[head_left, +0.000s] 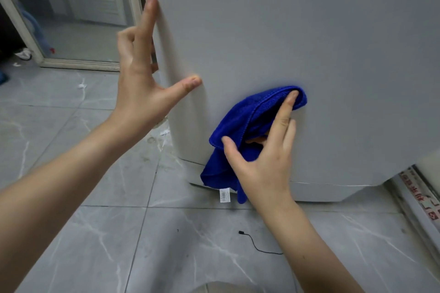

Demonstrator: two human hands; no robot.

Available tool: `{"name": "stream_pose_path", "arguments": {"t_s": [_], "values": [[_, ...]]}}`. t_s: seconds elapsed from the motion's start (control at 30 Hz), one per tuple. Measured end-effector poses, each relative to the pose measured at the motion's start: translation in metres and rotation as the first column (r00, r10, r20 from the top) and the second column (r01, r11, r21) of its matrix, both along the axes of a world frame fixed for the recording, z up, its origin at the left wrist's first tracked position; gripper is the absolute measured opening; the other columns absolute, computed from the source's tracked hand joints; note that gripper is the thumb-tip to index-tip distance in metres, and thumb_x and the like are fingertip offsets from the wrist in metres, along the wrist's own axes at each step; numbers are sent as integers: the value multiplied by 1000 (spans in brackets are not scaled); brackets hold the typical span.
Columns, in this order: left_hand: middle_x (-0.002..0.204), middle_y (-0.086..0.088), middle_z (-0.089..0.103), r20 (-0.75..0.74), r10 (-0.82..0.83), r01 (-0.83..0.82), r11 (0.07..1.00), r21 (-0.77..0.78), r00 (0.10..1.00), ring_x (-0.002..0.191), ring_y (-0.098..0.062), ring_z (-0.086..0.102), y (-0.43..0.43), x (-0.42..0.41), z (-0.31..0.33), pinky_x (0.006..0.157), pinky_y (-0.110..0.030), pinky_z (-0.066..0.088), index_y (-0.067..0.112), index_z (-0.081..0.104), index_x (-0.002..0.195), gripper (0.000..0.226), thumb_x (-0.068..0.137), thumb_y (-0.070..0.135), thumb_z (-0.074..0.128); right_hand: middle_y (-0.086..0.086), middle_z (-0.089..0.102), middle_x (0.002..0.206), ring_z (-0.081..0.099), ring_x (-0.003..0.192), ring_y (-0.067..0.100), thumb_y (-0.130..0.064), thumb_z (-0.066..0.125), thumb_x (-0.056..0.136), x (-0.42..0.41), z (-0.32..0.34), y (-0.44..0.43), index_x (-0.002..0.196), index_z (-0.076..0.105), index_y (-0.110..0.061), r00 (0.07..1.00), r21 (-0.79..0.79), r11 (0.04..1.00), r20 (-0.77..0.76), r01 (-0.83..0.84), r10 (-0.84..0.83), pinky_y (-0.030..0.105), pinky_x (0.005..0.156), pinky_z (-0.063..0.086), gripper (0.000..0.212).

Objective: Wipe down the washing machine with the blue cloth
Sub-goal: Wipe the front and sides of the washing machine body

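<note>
We see the washing machine (309,43), a pale grey cabinet with a rounded corner, standing upright on the tiled floor, a small dark speck high on its side panel. The blue cloth (240,131), a bright microfibre rag with a stitched hem, lies bunched against the lower panel, its white tag dangling near the machine's base.

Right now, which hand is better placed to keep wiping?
The right hand: it presses the blue cloth against the washing machine. The left hand is empty, spread at the machine's corner.
</note>
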State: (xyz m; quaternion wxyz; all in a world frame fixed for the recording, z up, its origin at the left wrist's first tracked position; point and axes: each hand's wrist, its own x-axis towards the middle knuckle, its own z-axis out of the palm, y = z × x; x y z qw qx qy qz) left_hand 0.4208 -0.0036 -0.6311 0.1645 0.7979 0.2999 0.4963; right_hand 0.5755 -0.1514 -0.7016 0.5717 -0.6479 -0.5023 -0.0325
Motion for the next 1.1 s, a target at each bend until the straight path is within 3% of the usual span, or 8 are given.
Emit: {"name": "stream_pose_path", "arguments": {"t_s": [0.13,0.3,0.4,0.57,0.67,0.83,0.93,1.1], "values": [[127,14,29,35,6,-6,1000,-3,999,119,-16,47,1,2,-12,98,-16,44,28,9,158,109,78,42,81,-10,36,115,49,91,9,-29,84,75,1,-29,15,154,1,-31,987,57,985,5,163,-163,16,84,48,115],[129,5,35,53,-10,17,992,-128,999,121,3,43,-1,-4,-49,98,-20,47,33,9,158,112,75,38,85,-3,33,139,37,128,-3,-15,85,75,-31,-92,13,147,-11,-51,985,-30,996,-144,88,-92,19,107,39,125],[126,18,36,66,-18,31,978,-207,998,118,6,46,-3,-6,-69,96,-26,51,41,12,156,112,73,33,87,-2,20,153,36,140,25,-19,84,77,-42,-95,26,145,-12,-57,966,4,997,-247,78,-75,51,105,44,123],[126,3,51,125,-11,41,971,-236,992,111,-6,57,1,-12,-72,90,-30,55,46,23,152,103,72,34,88,10,23,157,43,135,36,-22,81,79,-58,-50,59,151,-6,-43,984,156,988,-177,-7,35,56,99,48,114],[119,9,57,185,-20,69,963,-260,982,107,-10,61,7,-15,-71,86,-27,57,50,28,149,95,74,37,84,-1,22,155,37,140,22,-22,81,80,-63,-43,73,153,-2,-28,995,202,979,-103,33,-12,52,97,50,111],[126,0,53,162,-44,87,961,-263,986,108,-9,59,10,-15,-72,88,-29,56,46,27,150,95,75,34,84,-41,15,145,38,135,8,-16,80,80,-69,-95,54,148,-5,-55,979,57,998,-204,32,-20,53,96,51,116],[131,3,48,112,-55,82,965,-251,992,115,-7,54,8,-16,-79,92,-27,54,43,23,153,100,75,31,85,-31,22,143,42,129,7,-13,80,80,-76,-121,45,144,-4,-62,967,-24,997,-243,67,-71,51,96,52,117],[125,6,50,27,-96,100,960,-260,995,110,-6,57,15,-25,-84,86,-18,54,50,19,151,106,72,32,88,12,22,158,44,133,40,-15,82,79,-89,-112,68,147,-7,-56,950,35,998,-309,54,-41,55,97,50,120]]}}
